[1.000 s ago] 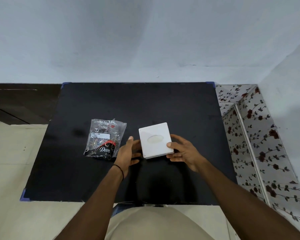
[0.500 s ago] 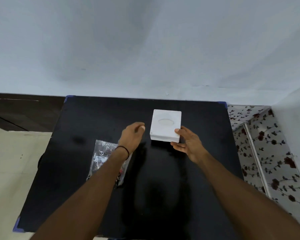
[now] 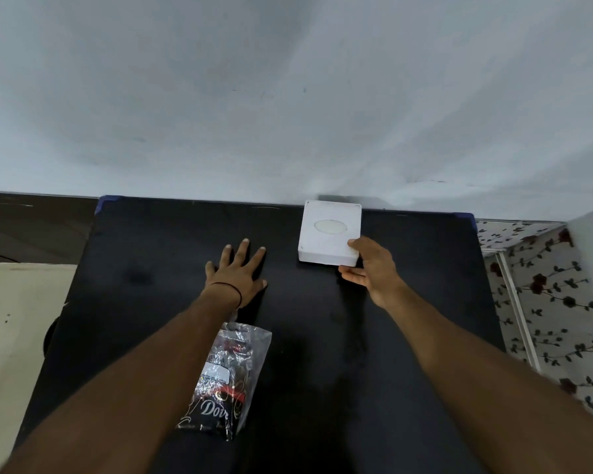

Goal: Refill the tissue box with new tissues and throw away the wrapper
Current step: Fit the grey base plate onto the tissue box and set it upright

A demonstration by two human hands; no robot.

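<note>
A square white tissue box (image 3: pixel 329 231) with an oval opening on top rests at the far edge of the black table (image 3: pixel 151 254), against the wall. My right hand (image 3: pixel 368 265) grips its near right corner, thumb on top. My left hand (image 3: pixel 238 275) lies flat on the table to the left of the box, fingers spread, holding nothing. A clear and black plastic wrapper (image 3: pixel 225 381) lies flat on the table under my left forearm, partly hidden by it.
A pale wall rises right behind the table's far edge. A floral-patterned surface (image 3: pixel 545 302) runs along the table's right side. Light floor and a dark skirting (image 3: pixel 31 227) lie to the left.
The tissue box moved away from me to the far edge by the wall, held by my right hand. My left hand let go of it and flattened on the table.
</note>
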